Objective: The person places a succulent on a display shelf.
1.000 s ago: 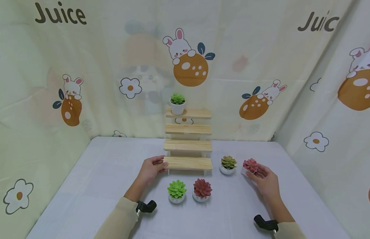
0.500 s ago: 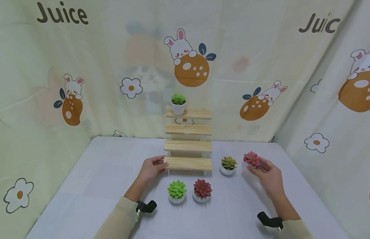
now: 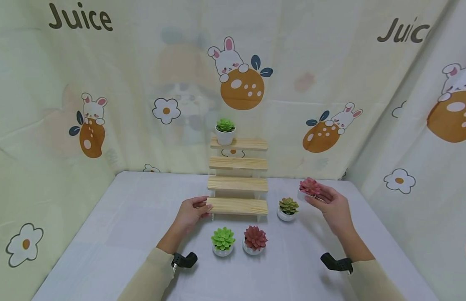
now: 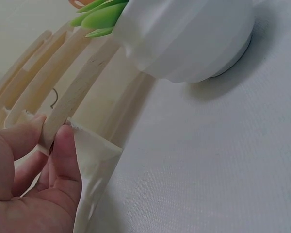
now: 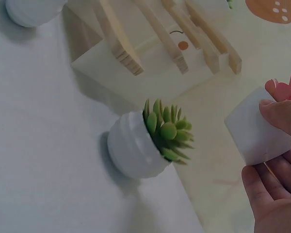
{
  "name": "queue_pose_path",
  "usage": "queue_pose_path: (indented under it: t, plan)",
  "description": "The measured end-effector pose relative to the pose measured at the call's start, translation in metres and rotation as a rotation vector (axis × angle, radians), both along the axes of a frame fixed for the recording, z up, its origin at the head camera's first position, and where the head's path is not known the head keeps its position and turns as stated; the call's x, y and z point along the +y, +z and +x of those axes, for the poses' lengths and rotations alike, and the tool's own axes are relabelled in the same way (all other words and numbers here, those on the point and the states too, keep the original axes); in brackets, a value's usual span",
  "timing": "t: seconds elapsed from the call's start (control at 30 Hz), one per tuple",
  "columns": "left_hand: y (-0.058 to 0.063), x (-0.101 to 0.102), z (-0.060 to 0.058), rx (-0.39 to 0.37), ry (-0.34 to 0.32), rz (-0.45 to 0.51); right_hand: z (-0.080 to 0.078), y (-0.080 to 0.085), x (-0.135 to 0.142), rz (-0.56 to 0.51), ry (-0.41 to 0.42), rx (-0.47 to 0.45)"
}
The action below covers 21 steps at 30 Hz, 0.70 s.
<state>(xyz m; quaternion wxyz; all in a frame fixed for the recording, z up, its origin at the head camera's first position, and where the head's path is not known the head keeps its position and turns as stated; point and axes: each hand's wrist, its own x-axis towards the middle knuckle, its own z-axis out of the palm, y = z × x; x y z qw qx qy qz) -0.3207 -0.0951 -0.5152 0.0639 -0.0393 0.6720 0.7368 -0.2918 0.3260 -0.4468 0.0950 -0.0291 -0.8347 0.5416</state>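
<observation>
My left hand point(image 3: 191, 213) pinches the left end of the lowest board on a stepped wooden shelf point(image 3: 238, 205); the left wrist view shows thumb and fingers on the board's end point(image 4: 63, 111). Held up above the table in my right hand point(image 3: 332, 205) is a pink potted succulent point(image 3: 310, 187), its white pot point(image 5: 259, 128) between thumb and fingers. Nearest to it stands an olive-green succulent point(image 3: 288, 207) in a ribbed white pot point(image 5: 136, 145). On the top board, at the left, sits a green succulent point(image 3: 225, 130) in a white pot.
In front of the shelf, a bright green succulent point(image 3: 223, 240) and a dark red succulent point(image 3: 254, 239) stand side by side in white pots on the white table point(image 3: 142, 217). A printed curtain point(image 3: 180, 75) hangs behind the table and along its sides.
My right hand has lifted the pink succulent off the table, then carried it farther back and slightly left. The left hand keeps its hold on the lowest board.
</observation>
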Motion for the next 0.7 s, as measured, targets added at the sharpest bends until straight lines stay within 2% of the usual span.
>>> queue_pose_path:
  t: [0.2, 0.23, 0.4, 0.47, 0.7]
  plan:
    - [-0.001, -0.001, -0.001, -0.008, -0.012, 0.008, -0.014, 0.014, -0.013, -0.005, 0.058, 0.000]
    - [0.002, -0.001, 0.001, -0.008, -0.017, 0.008, -0.016, 0.016, -0.015, -0.008, 0.068, 0.001]
    - [0.000, 0.000, 0.002, 0.005, -0.002, 0.002, -0.028, 0.024, -0.025, -0.023, 0.108, 0.012]
    - [-0.002, 0.000, 0.001, 0.001, 0.010, 0.002, -0.033, 0.028, -0.029, -0.022, 0.114, 0.018]
    - [-0.002, 0.000, 0.001, 0.003, 0.008, -0.018, -0.045, 0.043, -0.047, -0.064, 0.143, 0.036]
